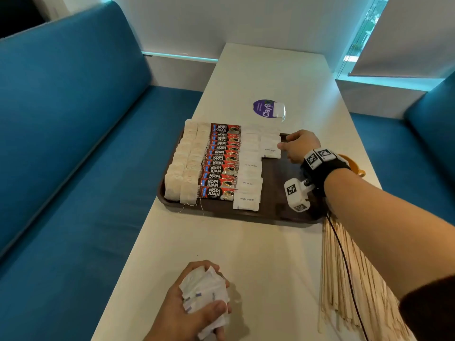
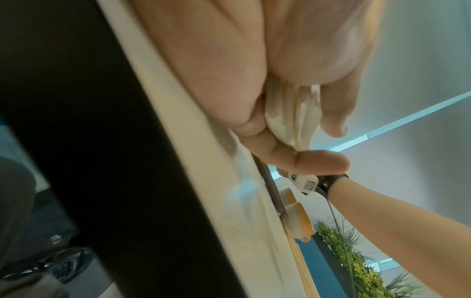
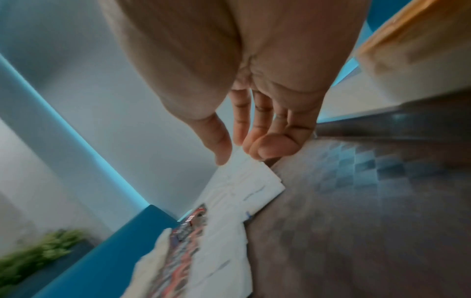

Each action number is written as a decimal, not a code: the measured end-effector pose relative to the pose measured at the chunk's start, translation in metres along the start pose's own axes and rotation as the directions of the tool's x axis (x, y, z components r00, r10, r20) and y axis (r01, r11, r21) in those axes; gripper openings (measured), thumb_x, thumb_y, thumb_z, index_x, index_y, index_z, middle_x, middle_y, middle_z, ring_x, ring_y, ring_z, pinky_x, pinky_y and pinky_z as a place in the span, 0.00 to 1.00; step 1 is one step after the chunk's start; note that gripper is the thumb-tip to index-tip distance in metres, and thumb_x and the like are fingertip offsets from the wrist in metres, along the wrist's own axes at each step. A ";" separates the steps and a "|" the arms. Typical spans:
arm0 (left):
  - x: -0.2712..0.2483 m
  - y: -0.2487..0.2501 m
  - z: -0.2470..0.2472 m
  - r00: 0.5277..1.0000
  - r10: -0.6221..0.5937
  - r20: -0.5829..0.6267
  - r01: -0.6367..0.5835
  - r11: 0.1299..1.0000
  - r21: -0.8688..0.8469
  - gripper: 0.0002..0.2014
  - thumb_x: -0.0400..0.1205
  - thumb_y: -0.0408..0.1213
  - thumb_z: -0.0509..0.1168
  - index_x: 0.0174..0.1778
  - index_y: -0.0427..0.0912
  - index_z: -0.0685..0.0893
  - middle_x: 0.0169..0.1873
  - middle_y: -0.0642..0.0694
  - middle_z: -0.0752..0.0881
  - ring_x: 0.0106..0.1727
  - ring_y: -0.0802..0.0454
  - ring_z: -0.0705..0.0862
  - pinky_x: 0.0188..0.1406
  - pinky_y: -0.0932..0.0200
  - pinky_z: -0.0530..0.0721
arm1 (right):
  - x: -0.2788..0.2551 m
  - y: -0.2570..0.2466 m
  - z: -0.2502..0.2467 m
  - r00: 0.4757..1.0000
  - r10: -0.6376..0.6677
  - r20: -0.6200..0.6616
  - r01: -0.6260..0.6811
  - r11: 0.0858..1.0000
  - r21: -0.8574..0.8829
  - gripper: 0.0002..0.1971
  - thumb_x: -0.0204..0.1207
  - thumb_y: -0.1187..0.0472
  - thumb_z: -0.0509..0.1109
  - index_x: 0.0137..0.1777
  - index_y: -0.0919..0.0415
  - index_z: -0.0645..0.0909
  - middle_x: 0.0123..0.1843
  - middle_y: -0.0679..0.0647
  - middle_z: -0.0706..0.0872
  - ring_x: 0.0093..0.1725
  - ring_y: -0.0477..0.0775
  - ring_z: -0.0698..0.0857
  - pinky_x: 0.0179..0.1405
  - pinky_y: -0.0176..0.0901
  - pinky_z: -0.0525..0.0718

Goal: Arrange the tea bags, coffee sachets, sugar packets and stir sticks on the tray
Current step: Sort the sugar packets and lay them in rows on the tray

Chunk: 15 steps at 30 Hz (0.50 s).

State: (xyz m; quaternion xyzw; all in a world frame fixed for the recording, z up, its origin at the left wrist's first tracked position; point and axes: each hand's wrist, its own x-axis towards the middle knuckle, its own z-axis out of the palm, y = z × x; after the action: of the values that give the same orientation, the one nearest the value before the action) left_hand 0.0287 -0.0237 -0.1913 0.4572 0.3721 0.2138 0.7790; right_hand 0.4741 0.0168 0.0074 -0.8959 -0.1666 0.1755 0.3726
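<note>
I count one tray (image 1: pixel 283 212), two rows of tea bags (image 1: pixel 183 166), one row of coffee sachets (image 1: pixel 221 163), and two rows of sugar packets (image 1: pixel 248 166). My left grip (image 1: pixel 194 303) holds a bunch more.

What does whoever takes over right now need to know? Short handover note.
Left hand: grips a crumpled bunch of white sugar packets above the near end of the white table.
Right hand: at the far right of the dark brown tray, fingertips on the last-laid sugar packet; grip unclear.
Done: beige tea bags and red coffee sachets in rows, one sugar column.
Left: finish the second sugar column, then the wooden stir sticks, on the table.
</note>
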 end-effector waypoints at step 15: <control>-0.046 0.107 0.053 0.929 0.121 0.350 -0.092 0.991 -0.098 0.32 0.66 0.30 0.77 0.68 0.40 0.79 0.56 0.25 0.84 0.47 0.22 0.86 0.36 0.41 0.90 | -0.298 0.061 0.028 0.903 -0.207 0.376 0.057 0.926 0.373 0.05 0.75 0.63 0.79 0.50 0.56 0.89 0.41 0.51 0.88 0.35 0.49 0.85 0.35 0.44 0.87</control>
State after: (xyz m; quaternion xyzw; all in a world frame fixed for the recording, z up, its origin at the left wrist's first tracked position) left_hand 0.0411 -0.0314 -0.0644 0.4762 0.1913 0.1843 0.8382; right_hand 0.2089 -0.1345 0.0015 -0.7439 -0.2678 0.3598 0.4955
